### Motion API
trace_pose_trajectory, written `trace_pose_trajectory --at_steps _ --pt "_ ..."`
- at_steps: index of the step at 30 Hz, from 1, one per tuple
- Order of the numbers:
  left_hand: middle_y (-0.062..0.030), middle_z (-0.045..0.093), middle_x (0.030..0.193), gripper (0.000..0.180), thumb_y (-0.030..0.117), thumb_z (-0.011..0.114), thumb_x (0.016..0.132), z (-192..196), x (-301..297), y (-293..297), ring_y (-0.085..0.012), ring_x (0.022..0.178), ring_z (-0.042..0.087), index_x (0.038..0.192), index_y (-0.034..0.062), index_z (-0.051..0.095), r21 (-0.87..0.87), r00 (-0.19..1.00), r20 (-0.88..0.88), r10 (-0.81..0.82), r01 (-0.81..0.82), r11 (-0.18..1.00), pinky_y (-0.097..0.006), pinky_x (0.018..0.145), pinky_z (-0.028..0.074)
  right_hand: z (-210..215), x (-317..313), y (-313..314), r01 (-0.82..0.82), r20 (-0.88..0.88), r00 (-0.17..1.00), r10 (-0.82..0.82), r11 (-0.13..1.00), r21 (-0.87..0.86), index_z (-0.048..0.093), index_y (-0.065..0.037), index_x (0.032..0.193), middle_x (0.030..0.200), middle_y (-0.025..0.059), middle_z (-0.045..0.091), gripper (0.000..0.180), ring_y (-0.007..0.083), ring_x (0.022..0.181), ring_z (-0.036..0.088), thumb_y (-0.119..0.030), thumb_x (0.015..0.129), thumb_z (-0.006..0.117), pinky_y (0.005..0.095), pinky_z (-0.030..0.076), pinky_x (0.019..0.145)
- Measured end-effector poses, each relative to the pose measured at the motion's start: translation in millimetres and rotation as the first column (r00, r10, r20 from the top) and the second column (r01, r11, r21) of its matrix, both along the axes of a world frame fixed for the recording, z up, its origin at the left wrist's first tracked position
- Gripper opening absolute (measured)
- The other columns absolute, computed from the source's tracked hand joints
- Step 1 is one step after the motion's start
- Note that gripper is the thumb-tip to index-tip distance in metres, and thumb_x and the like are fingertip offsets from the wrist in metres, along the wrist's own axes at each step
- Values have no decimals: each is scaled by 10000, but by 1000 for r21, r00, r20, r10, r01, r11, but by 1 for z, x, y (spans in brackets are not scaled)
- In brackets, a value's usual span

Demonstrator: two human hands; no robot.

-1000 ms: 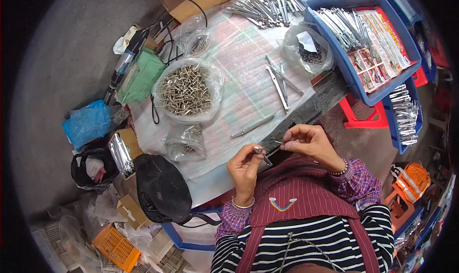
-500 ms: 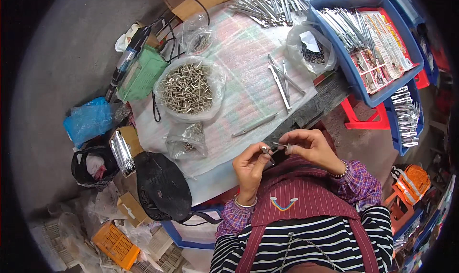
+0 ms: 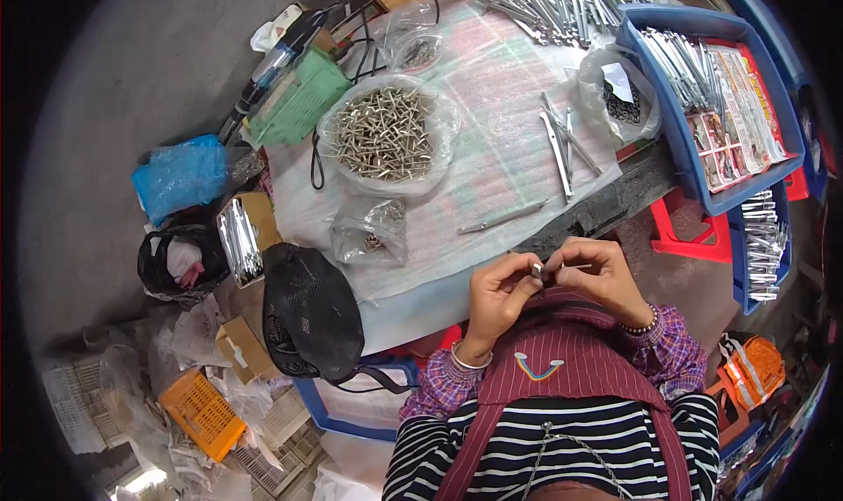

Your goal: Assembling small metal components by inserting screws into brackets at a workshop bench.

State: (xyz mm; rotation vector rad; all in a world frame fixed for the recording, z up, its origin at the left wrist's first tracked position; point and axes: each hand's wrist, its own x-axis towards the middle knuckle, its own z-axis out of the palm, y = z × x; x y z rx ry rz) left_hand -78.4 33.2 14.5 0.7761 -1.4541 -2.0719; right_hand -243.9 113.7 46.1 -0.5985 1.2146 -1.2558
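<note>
My left hand [image 3: 502, 299] is closed in a pinch on a small shiny metal piece [image 3: 536, 271], just above the apron's top. Close against it, my right hand [image 3: 601, 277] is also pinched, fingertips meeting the left ones at the piece. What the right fingers hold is hidden. Beyond both hands lies a single long metal strip [image 3: 502, 217] near the table's edge. Several crossed metal strips [image 3: 559, 156] rest further off. A clear bag of small metal screws or pins [image 3: 384, 136] stands open on the padded table cover [image 3: 487, 88].
Far right on the table is a blue tray [image 3: 702, 198] with metal strips and small parts. A bag of dark small parts [image 3: 620, 106] sits beside it. Left are a green basket [image 3: 303, 97], a power tool [image 3: 263, 72] and a black mesh bag [image 3: 312, 312]. A red stool [image 3: 689, 246] stands right.
My hands have come together; the thin piece seen in my right fingers is now hidden. The view has shifted, so the table's things appear moved and slightly turned.
</note>
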Motion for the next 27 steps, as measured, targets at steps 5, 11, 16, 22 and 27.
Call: trace_pose_trajectory --at_steps 5,11,16,22,27 --pt "-33 569 851 139 -56 587 825 1 -2 2 -79 753 547 964 -56 593 66 998 -42 40 -37 997 -193 661 446 -10 -3 1 -35 -143 990 20 994 -106 635 48 918 918 61 593 157 130 871 582 -79 839 588 240 468 757" --pt "-59 608 844 124 -18 594 844 -3 4 -3 -98 757 571 966 -43 605 74 997 -27 68 -65 995 -200 667 467 -13 -7 5 105 236 967 -92 993 -46 615 38 967 1055 128 623 191 153 893 601 -127 889 559 269 485 806" --pt "-63 609 844 118 -18 611 825 1 1 -4 -108 769 569 941 -41 613 93 994 -9 106 -105 990 -210 690 457 -5 -10 5 29 97 995 -34 998 51 583 31 993 846 74 644 189 93 771 598 -69 835 611 217 478 710" --pt "-72 603 839 118 -20 631 798 5 1 -3 -125 777 567 911 -51 616 105 992 9 125 -125 987 -229 718 450 -9 -3 4 -25 -147 988 38 996 89 637 15 877 691 19 625 120 42 673 573 -21 767 669 194 462 594" --pt "-73 597 829 122 -3 642 798 0 1 -3 -131 770 562 905 -53 613 98 993 24 115 -116 988 -237 728 446 -8 -4 3 72 -115 991 -74 997 -19 650 19 899 743 29 639 135 72 705 593 -37 779 674 221 485 648"
